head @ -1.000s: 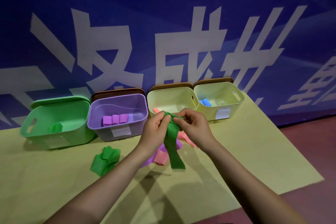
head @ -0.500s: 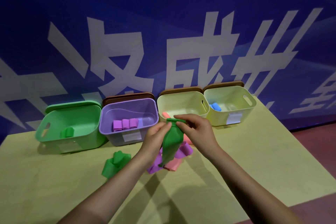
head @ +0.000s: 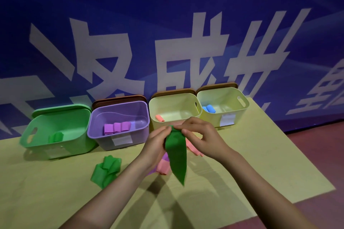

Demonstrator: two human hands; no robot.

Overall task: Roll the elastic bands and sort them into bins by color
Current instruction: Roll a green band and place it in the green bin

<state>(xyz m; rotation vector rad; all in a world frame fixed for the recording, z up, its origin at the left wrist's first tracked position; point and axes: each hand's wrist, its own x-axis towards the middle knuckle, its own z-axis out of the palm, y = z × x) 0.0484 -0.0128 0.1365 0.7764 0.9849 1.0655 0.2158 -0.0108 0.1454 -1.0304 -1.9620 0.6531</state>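
Since the earlier frames: both hands sit a little lower over the bench (head: 242,163); the hanging green band (head: 176,156) has swung from a twisted strip to a flat, tapering tail.

Left hand (head: 158,141): fingers clenched on the band's upper left edge.
Right hand (head: 202,135): fingers pinching the band's top fold from the right.
Green band: held above the bench, in front of the pale yellow bin (head: 173,106), tail pointing down.
Green bin (head: 55,128): far left, one green roll (head: 55,136) inside.
Purple bin (head: 119,122): three purple rolls (head: 116,127) side by side.
Pale yellow bin: one pink roll (head: 160,118).
Right yellow bin (head: 223,102): blue rolls (head: 209,108).
Loose on bench: crumpled green band (head: 107,170) left of the forearms; pink bands (head: 163,167) and a purple band, partly hidden beneath the hands.
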